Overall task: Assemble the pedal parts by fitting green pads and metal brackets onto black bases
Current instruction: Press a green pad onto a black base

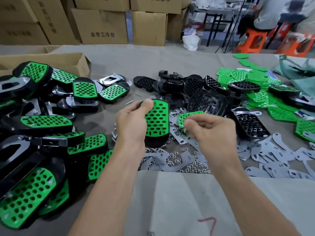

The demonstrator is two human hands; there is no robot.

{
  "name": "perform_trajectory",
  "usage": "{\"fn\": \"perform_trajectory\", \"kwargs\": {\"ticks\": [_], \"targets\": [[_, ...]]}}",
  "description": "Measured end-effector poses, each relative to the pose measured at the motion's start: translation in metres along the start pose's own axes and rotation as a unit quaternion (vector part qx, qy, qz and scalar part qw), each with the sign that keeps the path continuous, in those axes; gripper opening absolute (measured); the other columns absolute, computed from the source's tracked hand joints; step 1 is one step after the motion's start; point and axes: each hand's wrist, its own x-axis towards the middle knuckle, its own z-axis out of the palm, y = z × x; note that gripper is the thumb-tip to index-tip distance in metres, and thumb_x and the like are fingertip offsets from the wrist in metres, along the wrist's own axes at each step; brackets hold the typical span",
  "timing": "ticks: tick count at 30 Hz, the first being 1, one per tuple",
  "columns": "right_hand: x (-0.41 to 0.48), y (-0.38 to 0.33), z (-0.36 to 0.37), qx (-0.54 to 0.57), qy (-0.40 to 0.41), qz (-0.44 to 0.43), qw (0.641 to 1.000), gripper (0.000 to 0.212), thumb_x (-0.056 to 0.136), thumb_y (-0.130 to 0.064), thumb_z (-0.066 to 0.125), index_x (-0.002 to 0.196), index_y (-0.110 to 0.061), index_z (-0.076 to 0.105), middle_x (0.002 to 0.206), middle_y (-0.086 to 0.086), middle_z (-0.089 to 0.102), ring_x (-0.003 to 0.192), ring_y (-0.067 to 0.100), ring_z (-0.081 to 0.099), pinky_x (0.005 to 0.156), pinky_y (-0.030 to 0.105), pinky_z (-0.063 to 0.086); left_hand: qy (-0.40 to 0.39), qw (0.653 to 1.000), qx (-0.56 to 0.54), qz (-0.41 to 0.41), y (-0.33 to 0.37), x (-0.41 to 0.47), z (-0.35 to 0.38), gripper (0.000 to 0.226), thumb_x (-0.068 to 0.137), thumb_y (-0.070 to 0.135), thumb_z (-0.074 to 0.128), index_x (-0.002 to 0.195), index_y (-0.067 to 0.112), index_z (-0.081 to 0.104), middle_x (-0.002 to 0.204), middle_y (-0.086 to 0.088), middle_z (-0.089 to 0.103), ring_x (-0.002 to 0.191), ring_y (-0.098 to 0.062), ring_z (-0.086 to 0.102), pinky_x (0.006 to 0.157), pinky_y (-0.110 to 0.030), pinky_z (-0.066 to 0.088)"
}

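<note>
My left hand (131, 121) grips a black base with a green pad (157, 120) fitted on top, held upright over the table's middle. My right hand (209, 128) has its fingers curled, pinching something small near the fingertips; what it is cannot be made out. A loose green pad (189, 115) lies just behind those fingers. Bare black bases (201, 89) are heaped behind. Loose green pads (247, 77) pile up at the right. Flat metal brackets (265, 154) are scattered under and right of my right hand.
Finished green-topped pedals (46, 121) crowd the left side. Small nuts (179, 160) and screws litter the cloth below my hands. An open carton (51, 60) stands at the back left, stacked boxes (102, 26) behind. A person sits on an orange stool (254, 41) far right.
</note>
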Motion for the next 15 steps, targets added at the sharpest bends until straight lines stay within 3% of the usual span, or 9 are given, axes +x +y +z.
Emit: {"fn": "perform_trajectory", "kwargs": {"ticks": [5,8,10,12,15], "targets": [[0.001,-0.012,-0.016,0.085,0.013,-0.025,0.996,0.013,0.08,-0.005,0.079,0.079,-0.018,0.081,0.064,0.005,0.073,0.052,0.013,0.065,0.053,0.022,0.051,-0.04,0.997,0.067,0.007,-0.017,-0.016,0.019,0.014,0.093,0.016,0.073,0.082,0.015,0.082,0.089,-0.008,0.08,0.08,-0.022,0.076,0.073,-0.04,0.061],[0.001,-0.018,-0.018,0.105,0.003,-0.044,0.993,0.017,0.083,0.002,0.074,0.08,-0.013,0.081,0.066,0.008,0.075,0.06,0.022,0.074,0.058,0.027,0.06,-0.06,0.995,0.082,0.02,-0.023,-0.024,0.027,0.011,0.093,0.016,0.073,0.087,0.011,0.081,0.092,-0.015,0.078,0.08,-0.025,0.073,0.073,-0.042,0.061],[0.001,-0.018,-0.02,0.09,-0.004,-0.048,0.995,0.016,0.083,0.002,0.075,0.082,-0.013,0.08,0.067,0.006,0.075,0.063,0.023,0.075,0.06,0.035,0.063,-0.06,0.993,0.095,0.038,-0.026,-0.027,0.03,0.012,0.092,0.016,0.074,0.083,0.015,0.082,0.088,-0.011,0.078,0.076,-0.019,0.07,0.071,-0.038,0.06],[0.001,-0.016,-0.022,0.067,-0.011,-0.041,0.997,0.016,0.083,0.001,0.077,0.083,-0.015,0.08,0.067,0.004,0.075,0.063,0.023,0.075,0.061,0.042,0.064,-0.06,0.991,0.11,0.055,-0.028,-0.03,0.032,0.014,0.091,0.018,0.075,0.08,0.02,0.083,0.085,-0.007,0.078,0.078,-0.018,0.07,0.08,-0.041,0.059],[0.002,-0.015,-0.025,0.036,-0.025,-0.038,0.998,0.015,0.083,0.0,0.078,0.084,-0.015,0.081,0.068,0.003,0.076,0.063,0.021,0.075,0.065,0.039,0.064,-0.078,0.987,0.116,0.081,-0.031,-0.032,0.034,0.018,0.092,0.019,0.074,0.077,0.025,0.082,0.079,-0.002,0.077,0.075,-0.015,0.067,0.08,-0.041,0.057]]}}
